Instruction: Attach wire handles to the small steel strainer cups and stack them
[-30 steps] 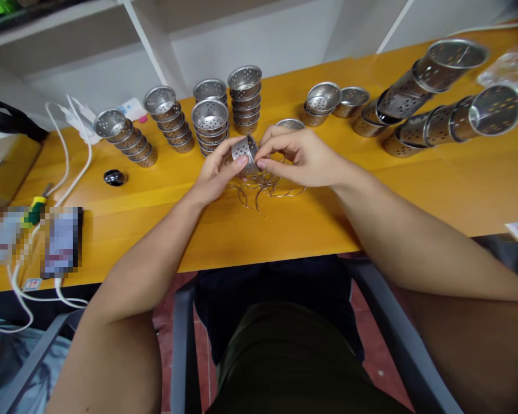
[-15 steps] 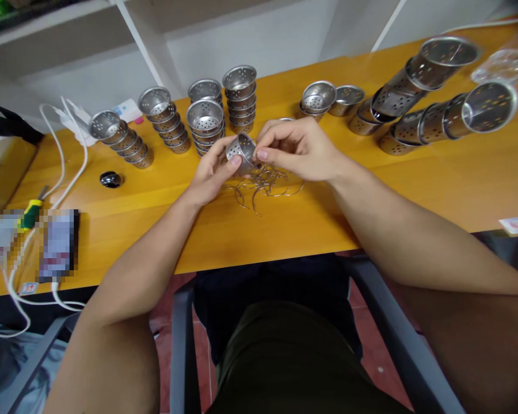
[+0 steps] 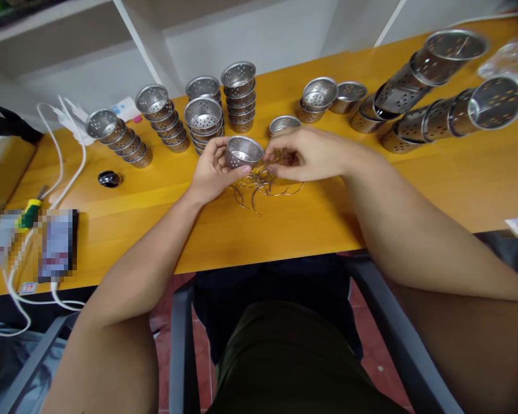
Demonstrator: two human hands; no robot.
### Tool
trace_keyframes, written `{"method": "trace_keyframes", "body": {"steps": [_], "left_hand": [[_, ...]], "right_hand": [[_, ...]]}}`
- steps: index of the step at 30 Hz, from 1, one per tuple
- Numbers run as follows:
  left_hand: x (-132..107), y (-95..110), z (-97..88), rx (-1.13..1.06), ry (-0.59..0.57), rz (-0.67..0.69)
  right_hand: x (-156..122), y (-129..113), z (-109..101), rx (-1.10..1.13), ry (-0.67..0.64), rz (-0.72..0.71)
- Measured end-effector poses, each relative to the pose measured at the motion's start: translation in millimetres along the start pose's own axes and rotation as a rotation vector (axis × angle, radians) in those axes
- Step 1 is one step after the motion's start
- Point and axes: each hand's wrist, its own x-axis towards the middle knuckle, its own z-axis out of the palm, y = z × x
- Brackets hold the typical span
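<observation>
My left hand is closed around a small perforated metal cup, its open rim tilted up toward me and the thumb on its near side. Just right of the cup, my right hand is low over a tangle of thin curved metal wires on the table. Its fingers are curled, with a gap between thumb and forefinger, and I see nothing held in them. Behind this hand stands another perforated cup, partly hidden.
Several stacks of perforated cups line the back left of the wooden table. Taller leaning stacks stand at the right. White cables, a phone, a screwdriver and a small black object lie at the left.
The cup in my left hand has turned so its opening faces more upward. My right hand has moved off the cup's rim, slightly right and down toward the wires, its fingers parting.
</observation>
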Motion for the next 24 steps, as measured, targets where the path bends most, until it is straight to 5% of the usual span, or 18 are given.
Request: {"method": "trace_keyframes", "body": {"steps": [7,11,16,24], "left_hand": [[1.1,6.9,4.6,0.054,-0.048,0.058],[-3.1,3.5,5.2,0.027,-0.116,0.051],[-7.0,6.2,4.2,0.070,-0.111,0.017],[-10.3,16.4,7.8,0.143,-0.111,0.026]], "right_hand": [[0.6,-4.8,15.2,0.045,0.199,0.125],[8.3,15.0,28.9,0.151,0.261,0.038],[9.4,53.0,14.5,-0.115,0.542,0.230],[14.2,89.4,20.0,-0.124,0.501,0.438]]}}
